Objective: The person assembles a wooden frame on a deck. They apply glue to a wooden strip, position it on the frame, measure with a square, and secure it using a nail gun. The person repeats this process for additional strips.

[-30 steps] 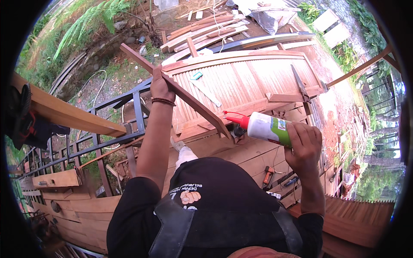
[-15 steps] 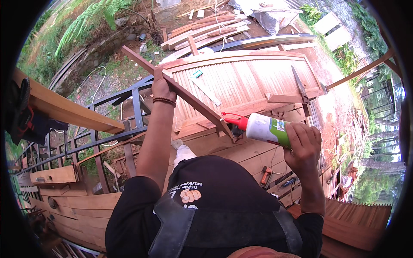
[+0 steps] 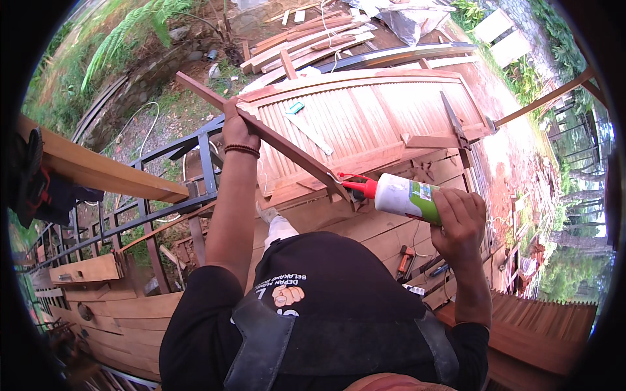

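My left hand is closed around a long reddish-brown wooden strip, held slanting from upper left to lower right. In my right hand is a white and green glue bottle with a red nozzle, tipped sideways. Its nozzle tip meets or almost meets the lower end of the strip, where a little white glue shows. Beyond the strip lies a slatted wooden shutter panel. On the panel rest a hand saw and a try square with a teal handle.
Stacked boards lie on the ground at the far side. Dark metal railing runs along the left, near a thick wooden beam. An orange and black power tool sits on the plank deck to my right, with cords around it.
My left hand and the wooden strip have shifted slightly left and up. The glue bottle has moved barely, its nozzle staying at the strip's lower end.
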The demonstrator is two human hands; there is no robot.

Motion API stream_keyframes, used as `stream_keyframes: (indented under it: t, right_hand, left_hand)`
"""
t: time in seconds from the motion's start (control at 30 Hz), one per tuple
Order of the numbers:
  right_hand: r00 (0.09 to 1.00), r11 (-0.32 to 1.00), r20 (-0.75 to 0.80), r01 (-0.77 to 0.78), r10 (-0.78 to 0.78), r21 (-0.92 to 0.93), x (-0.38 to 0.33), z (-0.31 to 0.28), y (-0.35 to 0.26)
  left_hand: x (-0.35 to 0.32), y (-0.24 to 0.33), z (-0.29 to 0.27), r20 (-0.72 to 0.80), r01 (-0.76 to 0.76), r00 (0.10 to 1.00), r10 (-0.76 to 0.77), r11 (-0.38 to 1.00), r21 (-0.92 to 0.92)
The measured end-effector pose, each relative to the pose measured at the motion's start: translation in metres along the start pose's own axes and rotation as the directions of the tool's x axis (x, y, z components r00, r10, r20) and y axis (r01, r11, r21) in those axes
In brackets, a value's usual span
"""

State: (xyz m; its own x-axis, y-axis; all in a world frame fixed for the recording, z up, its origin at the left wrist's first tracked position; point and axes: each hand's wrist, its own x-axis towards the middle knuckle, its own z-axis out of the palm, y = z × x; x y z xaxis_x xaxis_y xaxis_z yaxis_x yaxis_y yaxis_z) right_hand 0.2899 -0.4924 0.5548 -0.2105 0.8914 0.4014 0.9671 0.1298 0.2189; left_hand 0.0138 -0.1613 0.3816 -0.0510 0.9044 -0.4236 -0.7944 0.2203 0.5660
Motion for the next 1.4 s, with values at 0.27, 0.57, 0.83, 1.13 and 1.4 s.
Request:
stream_keyframes:
  t: [0.27,0.57,0.83,1.13,1.4]
  right_hand:
    - [0.999,1.000,0.024,-0.028,0.028,0.006,-0.009,0.006,0.001]
    - [0.998,0.998,0.042,-0.050,0.048,0.036,-0.018,0.015,0.004]
    - [0.958,0.964,0.221,-0.221,0.186,0.147,-0.028,0.062,0.003]
    - [0.434,0.229,0.514,-0.881,0.740,0.414,-0.094,0.171,-0.027]
    - [0.259,-0.030,0.715,-0.931,0.649,0.365,-0.062,0.184,-0.047]
  left_hand:
    - [0.004,0.002,-0.002,0.025,0.022,0.999,-0.022,1.000,0.000]
    - [0.006,0.005,0.001,0.018,0.047,0.999,-0.047,0.999,-0.013]
    - [0.045,0.036,-0.027,0.035,0.122,0.992,-0.118,0.985,-0.119]
    - [0.179,0.024,-0.150,-0.217,-0.153,0.826,0.520,0.577,0.802]
    - [0.207,-0.059,-0.167,-0.297,0.254,0.854,0.427,0.156,0.954]
